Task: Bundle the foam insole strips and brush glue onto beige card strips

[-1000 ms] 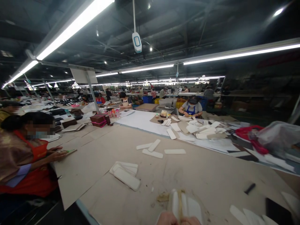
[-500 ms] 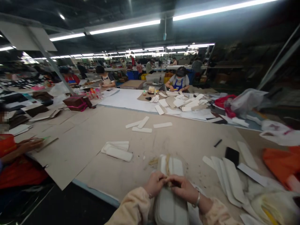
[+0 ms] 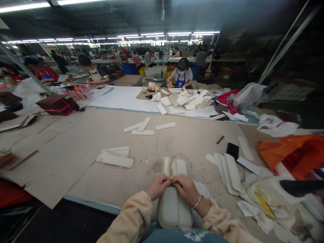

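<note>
Two long off-white padded panels (image 3: 170, 211) with rounded corners lie side by side on the table right before me. A narrow, crumpled tan strip (image 3: 171, 165) runs along the seam between them at the far half. My left hand (image 3: 158, 185) pinches the strip's near end from the left, fingertips pressed together. My right hand (image 3: 186, 189), with a bracelet at the wrist, pinches at the same spot from the right. Both sets of fingertips meet just above the panels. What the strip is made of cannot be made out.
Loose pale panels (image 3: 117, 160) lie to the left, and more (image 3: 143, 132) farther ahead. At right are stacked strips (image 3: 229, 172), a black phone-like slab (image 3: 232, 151), a black pen-like stick (image 3: 220, 139) and an orange bag (image 3: 283, 152). A co-worker (image 3: 180, 77) sits across the table.
My view has swung to the right and down, so the table's things sit farther left and higher. Both hands stay pinched on the strip at nearly the same place over the panels.
</note>
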`<state>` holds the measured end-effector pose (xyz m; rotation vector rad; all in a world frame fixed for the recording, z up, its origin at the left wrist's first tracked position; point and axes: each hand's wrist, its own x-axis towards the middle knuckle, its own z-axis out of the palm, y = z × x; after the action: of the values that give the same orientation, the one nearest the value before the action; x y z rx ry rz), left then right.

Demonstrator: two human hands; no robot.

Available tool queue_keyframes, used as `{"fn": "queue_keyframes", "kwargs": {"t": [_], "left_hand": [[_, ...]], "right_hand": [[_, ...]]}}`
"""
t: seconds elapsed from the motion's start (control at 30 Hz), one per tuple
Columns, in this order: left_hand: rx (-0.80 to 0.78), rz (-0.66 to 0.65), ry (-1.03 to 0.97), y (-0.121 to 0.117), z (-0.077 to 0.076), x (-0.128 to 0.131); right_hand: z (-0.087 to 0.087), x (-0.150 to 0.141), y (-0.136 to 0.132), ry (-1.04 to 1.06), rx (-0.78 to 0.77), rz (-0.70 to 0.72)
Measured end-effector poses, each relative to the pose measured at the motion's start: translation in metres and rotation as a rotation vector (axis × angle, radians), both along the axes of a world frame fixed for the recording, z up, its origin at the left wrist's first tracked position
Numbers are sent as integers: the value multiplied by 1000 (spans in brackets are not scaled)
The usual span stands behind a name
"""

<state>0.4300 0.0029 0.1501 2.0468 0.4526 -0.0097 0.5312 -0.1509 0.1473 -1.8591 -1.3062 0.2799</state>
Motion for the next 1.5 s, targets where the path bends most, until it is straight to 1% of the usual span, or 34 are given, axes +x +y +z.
{"fn": "queue_keyframes", "kwargs": {"t": [0.1, 0.2, 0.3, 0.4, 0.5, 0.57, 0.63, 0.73, 0.8, 0.87, 0.93, 1.0, 1.07, 1.13, 1.23, 1.37, 1.5], "left_hand": [[-8, -2, -2, 0, 1, 0], [-20, -8, -3, 0, 1, 0], [-31, -18, -1, 0, 0, 0], [-31, -17, 4, 0, 1, 0], [-29, -10, 7, -1, 1, 1], [-34, -6, 9, -2, 1, 1], [-43, -3, 13, -2, 1, 2], [-57, 2, 20, -1, -1, 2], [-74, 10, 22, 0, -1, 2], [-101, 22, 23, 1, 0, 1], [-140, 31, 25, 2, 1, 0], [-187, 44, 31, 3, 3, -1], [-239, 59, 39, 4, 3, -1], [-294, 68, 51, 5, 1, -1], [-363, 85, 62, 10, -5, -3], [-403, 179, 58, 16, -17, -6], [-434, 257, 33, 16, -22, -5]], "right_hand": [[5, -1, 4, 52, -47, -34], [7, 3, 5, 75, -106, 20], [6, 10, 4, 24, -96, 75], [8, 16, 0, -20, -66, 186], [15, 19, -2, -49, -30, 316], [19, 18, -3, -87, -28, 367], [18, 16, -3, -165, -30, 359], [12, 11, -2, -286, 4, 261], [11, 8, -2, -284, 39, 198], [15, 6, -4, -159, 90, 153], [22, 5, -8, 71, 123, 112], [27, 5, -11, 337, 86, 107], [28, 5, -15, 554, 14, 117], [24, 6, -17, 722, -29, 108], [16, 6, -22, 952, -43, 125], [8, -1, -39, 1197, -61, 154], [-1, -13, -60, 1400, -99, 61]]}}
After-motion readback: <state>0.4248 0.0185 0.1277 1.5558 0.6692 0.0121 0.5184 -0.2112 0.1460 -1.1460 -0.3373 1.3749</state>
